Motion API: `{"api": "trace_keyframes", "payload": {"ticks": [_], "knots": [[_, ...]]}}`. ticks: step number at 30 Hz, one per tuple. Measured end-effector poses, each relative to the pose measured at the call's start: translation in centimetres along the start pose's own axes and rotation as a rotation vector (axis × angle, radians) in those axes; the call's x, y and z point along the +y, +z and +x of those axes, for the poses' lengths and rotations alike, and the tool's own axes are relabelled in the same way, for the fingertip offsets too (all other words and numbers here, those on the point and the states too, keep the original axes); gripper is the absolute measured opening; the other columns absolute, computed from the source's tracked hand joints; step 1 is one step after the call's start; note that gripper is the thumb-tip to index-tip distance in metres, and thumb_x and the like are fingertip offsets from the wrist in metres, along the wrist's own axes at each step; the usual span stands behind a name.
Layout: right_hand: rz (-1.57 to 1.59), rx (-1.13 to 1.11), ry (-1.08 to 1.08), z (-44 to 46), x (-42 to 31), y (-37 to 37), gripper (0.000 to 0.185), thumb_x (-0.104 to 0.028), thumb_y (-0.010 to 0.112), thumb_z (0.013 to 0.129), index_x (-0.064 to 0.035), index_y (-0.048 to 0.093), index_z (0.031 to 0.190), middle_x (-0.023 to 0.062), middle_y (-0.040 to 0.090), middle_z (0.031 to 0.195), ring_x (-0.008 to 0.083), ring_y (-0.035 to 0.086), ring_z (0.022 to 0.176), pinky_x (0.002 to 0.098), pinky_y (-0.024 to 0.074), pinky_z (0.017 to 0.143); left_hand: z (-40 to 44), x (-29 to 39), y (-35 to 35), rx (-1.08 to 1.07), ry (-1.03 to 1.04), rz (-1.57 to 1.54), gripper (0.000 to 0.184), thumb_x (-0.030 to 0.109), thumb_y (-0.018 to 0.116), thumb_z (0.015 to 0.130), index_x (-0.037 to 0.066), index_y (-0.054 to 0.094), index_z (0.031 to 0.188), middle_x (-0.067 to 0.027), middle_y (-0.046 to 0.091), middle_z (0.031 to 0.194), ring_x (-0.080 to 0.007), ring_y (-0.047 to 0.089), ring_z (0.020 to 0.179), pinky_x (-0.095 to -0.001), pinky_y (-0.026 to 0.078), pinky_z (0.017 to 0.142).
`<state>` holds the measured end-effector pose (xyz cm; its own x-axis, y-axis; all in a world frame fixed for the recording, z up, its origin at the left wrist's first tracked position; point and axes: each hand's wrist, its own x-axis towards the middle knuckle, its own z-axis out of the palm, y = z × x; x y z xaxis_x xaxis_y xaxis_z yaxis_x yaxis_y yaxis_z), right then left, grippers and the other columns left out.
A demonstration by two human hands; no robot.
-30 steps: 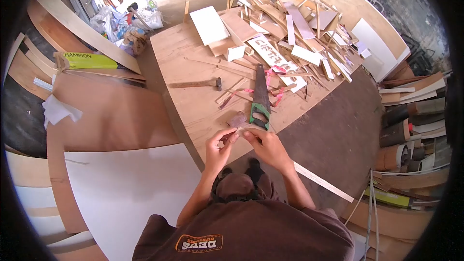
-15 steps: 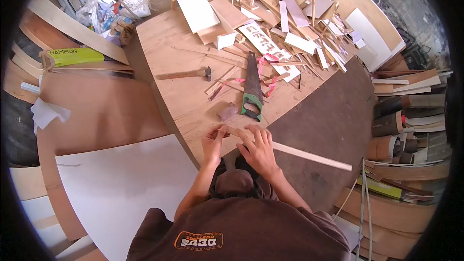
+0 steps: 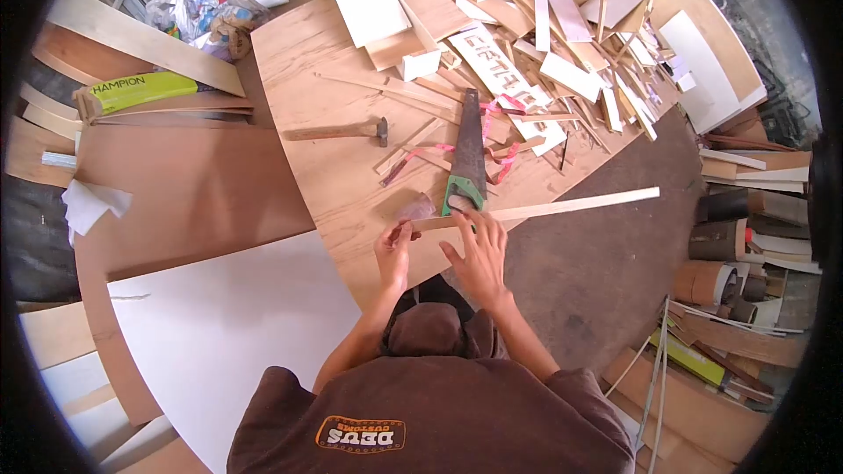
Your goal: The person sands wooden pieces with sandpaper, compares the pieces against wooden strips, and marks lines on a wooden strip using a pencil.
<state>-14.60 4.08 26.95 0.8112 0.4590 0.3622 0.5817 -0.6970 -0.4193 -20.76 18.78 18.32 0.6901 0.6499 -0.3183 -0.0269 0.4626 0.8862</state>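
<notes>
**Pale wooden strip swung upward over workshop table**

A person's left hand pinched the near end of a long, thin, pale wooden strip between thumb and fingers beside a light-brown plywood tabletop. The right hand had its fingers spread, their tips at the strip and the thumb held apart below; whether they pressed on it could not be told.

Half a second earlier, the strip had sloped down to the right in the view, over the grey-brown floor; by this moment it rose to the right, crossing the table's edge just below the handle of a green-handled, dark-bladed handsaw. The right hand's fingers had straightened. The saw and a wooden-handled, dark-headed hammer stayed on the tabletop, near a small brownish block.
</notes>
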Motion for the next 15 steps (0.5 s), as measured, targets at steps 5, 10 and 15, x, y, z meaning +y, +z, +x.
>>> {"api": "trace_keyframes", "payload": {"ticks": [5,10,15], "knots": [[0.147,-0.392,-0.137,4.8,4.5,4.7,0.034,-0.034,0.07,0.092,-0.011,0.066,0.117,0.0102,0.066,0.099,0.0306,0.066,0.096,0.0461,0.0509,0.087,2.9,0.3,1.0,0.018,-0.03,0.14,0.027,0.018,0.067,0.099,-0.003,0.067,0.117,-0.0087,0.071,0.096,-0.0158,0.069,0.085,-0.0291,0.054,0.079],[0.242,-0.391,0.005,4.8,8.9,8.3,0.032,-0.036,0.071,0.091,-0.0126,0.074,0.113,0.0097,0.07,0.092,0.0341,0.07,0.083,0.044,0.0557,0.072,9.5,-8.7,-4.0,0.173,0.005,0.428,0.051,0.039,0.07,0.095,-0.007,0.065,0.117,-0.0107,0.07,0.097,-0.0207,0.068,0.084,-0.032,0.053,0.079],[0.274,-0.471,0.026,4.8,11.1,8.9,0.034,-0.036,0.073,0.089,-0.0105,0.075,0.112,0.0099,0.073,0.099,0.0347,0.071,0.088,0.0445,0.0558,0.075,11.2,-10.7,-5.5,0.096,-0.401,1.003,0.062,0.051,0.082,0.08,-0.006,0.07,0.101,-0.0074,0.069,0.085,-0.0197,0.063,0.077,-0.0351,0.05,0.072]]}}
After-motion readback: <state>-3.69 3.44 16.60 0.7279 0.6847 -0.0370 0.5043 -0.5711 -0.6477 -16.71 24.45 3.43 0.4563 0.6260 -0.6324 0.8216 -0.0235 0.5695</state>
